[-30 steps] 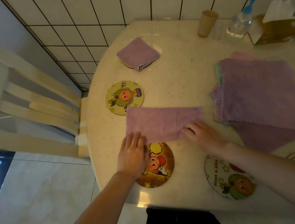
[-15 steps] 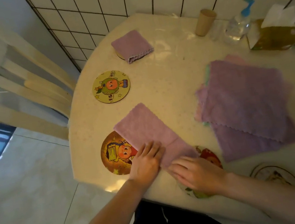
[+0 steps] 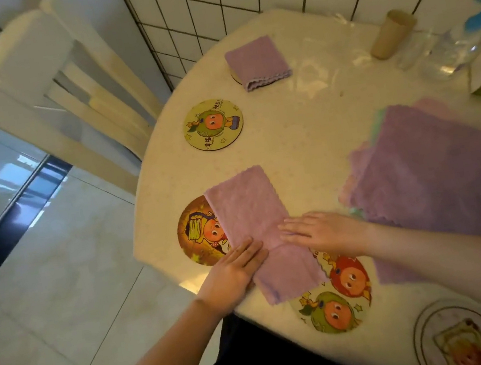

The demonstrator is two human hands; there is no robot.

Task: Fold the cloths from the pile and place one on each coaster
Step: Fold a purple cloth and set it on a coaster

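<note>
The purple cloth (image 3: 256, 230) lies as a long strip under both hands, left hand (image 3: 235, 271) and right hand (image 3: 320, 231) flat and open, pressing it to the bench (image 3: 303, 127). One folded cloth (image 3: 257, 63) already sits on the far coaster beyond them. Four coasters look bare, so most is left. The pile (image 3: 431, 169) waits right of the hands; the cup (image 3: 392, 32) and what's probably a bottle are well clear.
</note>
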